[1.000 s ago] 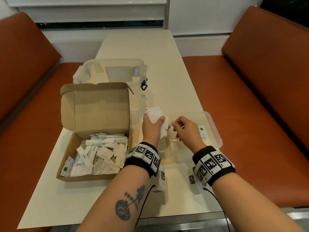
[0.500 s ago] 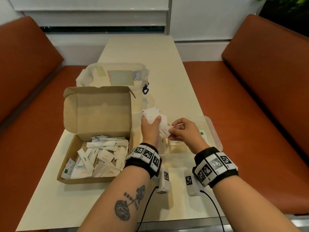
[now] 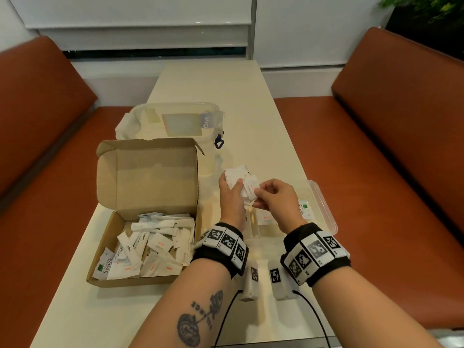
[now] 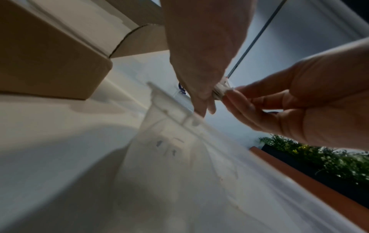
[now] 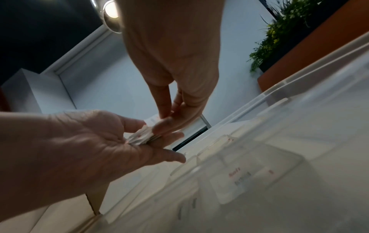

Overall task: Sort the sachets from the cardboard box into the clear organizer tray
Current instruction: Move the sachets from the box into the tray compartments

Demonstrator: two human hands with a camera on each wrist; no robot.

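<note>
1. Left hand: raised above the clear organizer tray, fingers curled round a fanned bundle of white sachets.
2. Right hand: thumb and fingers pinched the near edge of one salt sachet at the front of that bundle; the right-wrist view showed the fingertips meeting the paper edges.
3. Bundle: thin paper packets, judged very light, limp and prone to slide against each other. Best taken singly by an edge or corner, with the rest clamped flat so none fan out or drop.
4. Cardboard box: stood open on the table, left of the tray, holding many loose sachets, sugar sticks and a Stevia packet.
5. Tray contents: a salt sachet and a Stevia sachet lay in separate compartments; other compartments were hidden behind the hands.
</note>
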